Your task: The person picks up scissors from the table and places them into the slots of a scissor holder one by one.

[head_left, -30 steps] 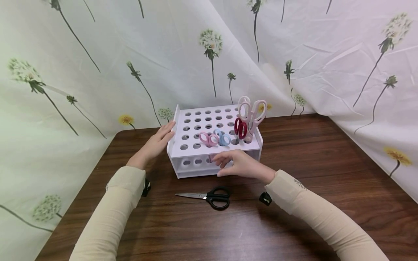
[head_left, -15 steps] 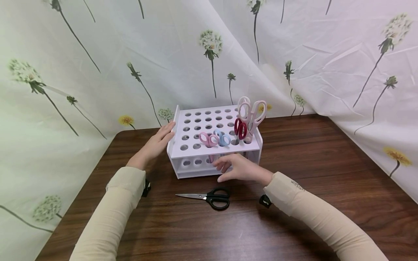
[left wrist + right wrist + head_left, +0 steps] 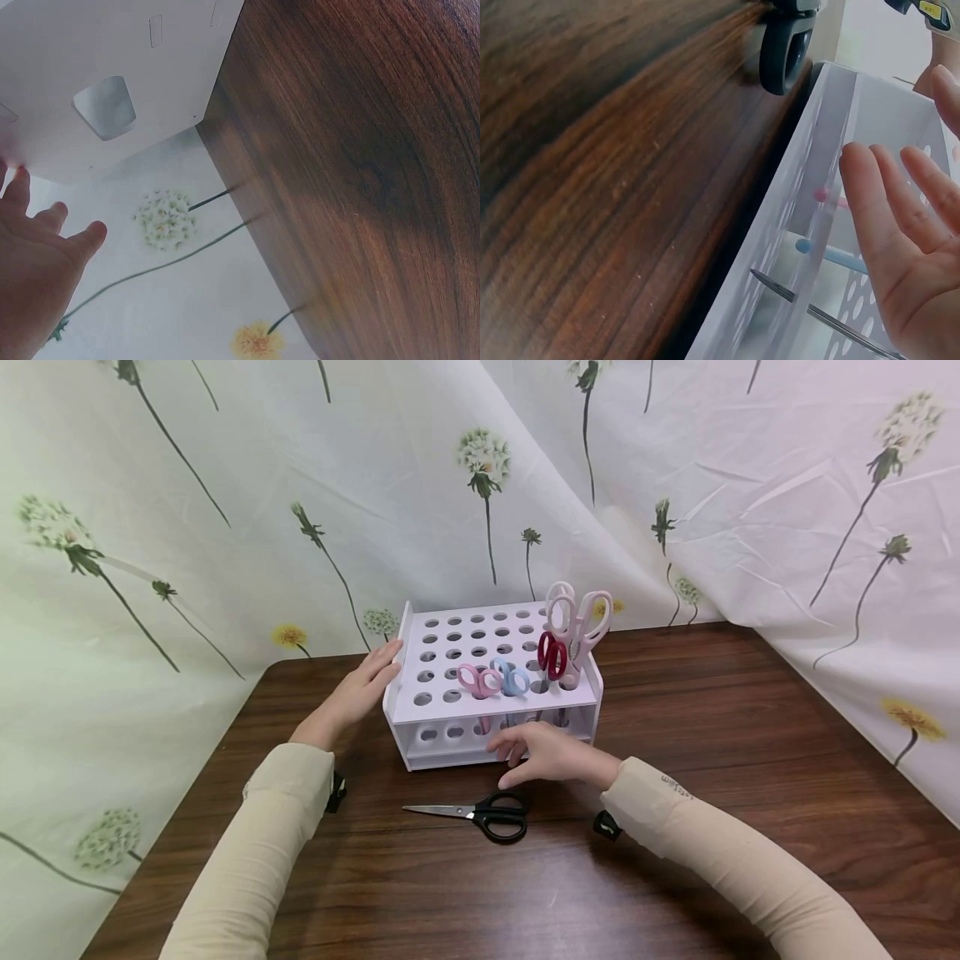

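My left hand (image 3: pixel 358 693) rests with extended fingers against the left side of a white rack (image 3: pixel 437 711) with rows of round holes. In front of the rack, my right hand (image 3: pixel 551 753) hovers with loosely bent fingers, nothing between them. Just below it, black-handled scissors (image 3: pixel 476 812) lie on the table, blades pointing left. Small pink scissors (image 3: pixel 483 690) and light-blue scissors (image 3: pixel 512 683) stand in the rack's front row. Right of them are red scissors (image 3: pixel 556 660) and large pale-pink scissors (image 3: pixel 576 639), whose loops overlap others behind.
The rack stands on a dark wooden table (image 3: pixel 720 727) near its back edge. Behind hangs a white curtain (image 3: pixel 420 485) printed with dandelions. In the right wrist view, a metal blade (image 3: pixel 832 321) and a blue tip (image 3: pixel 803 245) show beneath the rack's top panel.
My right hand has lowered slightly toward the black-handled scissors, away from the rack's front. The left hand has stayed in place, and the scissors have not moved.
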A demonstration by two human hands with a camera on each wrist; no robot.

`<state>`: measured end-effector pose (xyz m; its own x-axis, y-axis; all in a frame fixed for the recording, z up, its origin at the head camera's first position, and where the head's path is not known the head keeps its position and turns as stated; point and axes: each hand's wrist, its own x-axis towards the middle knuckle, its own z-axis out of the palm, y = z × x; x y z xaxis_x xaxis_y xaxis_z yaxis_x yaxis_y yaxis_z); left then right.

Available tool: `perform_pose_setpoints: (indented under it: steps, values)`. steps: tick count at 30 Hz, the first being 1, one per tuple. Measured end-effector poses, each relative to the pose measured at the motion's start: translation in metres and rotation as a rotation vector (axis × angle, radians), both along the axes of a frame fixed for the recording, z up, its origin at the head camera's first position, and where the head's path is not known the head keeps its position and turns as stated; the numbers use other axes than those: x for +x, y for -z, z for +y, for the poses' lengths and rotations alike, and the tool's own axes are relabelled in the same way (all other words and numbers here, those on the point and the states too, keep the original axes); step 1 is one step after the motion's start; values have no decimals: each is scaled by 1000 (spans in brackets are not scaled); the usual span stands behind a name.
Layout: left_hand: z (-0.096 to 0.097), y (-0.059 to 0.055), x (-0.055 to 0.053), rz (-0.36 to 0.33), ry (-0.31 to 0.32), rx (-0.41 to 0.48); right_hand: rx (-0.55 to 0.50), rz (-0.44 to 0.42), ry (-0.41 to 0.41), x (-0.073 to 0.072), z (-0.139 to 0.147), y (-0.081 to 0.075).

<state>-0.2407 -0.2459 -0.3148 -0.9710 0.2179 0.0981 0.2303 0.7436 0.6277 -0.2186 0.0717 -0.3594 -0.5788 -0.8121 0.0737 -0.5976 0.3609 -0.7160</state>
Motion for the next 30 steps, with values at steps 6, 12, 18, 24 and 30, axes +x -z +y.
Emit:
perform_pose_setpoints:
  steps: [6, 12, 18, 24, 30]
  values:
    - [-1, 0, 1, -1, -1, 5, -5, -83, 15, 0, -2, 2]
    - [-1, 0, 1, -7, 3, 13, -9, -196, 23, 1, -5, 5]
    - [-1, 0, 1, -8, -2, 12, 8, -244, 19, 1, -7, 10]
    - [-1, 1, 0, -10, -1, 3, 15, -269, 2, -1, -9, 19]
    - [-1, 1, 0, -5, 1, 1, 38, -294, -2, -1, -9, 22]
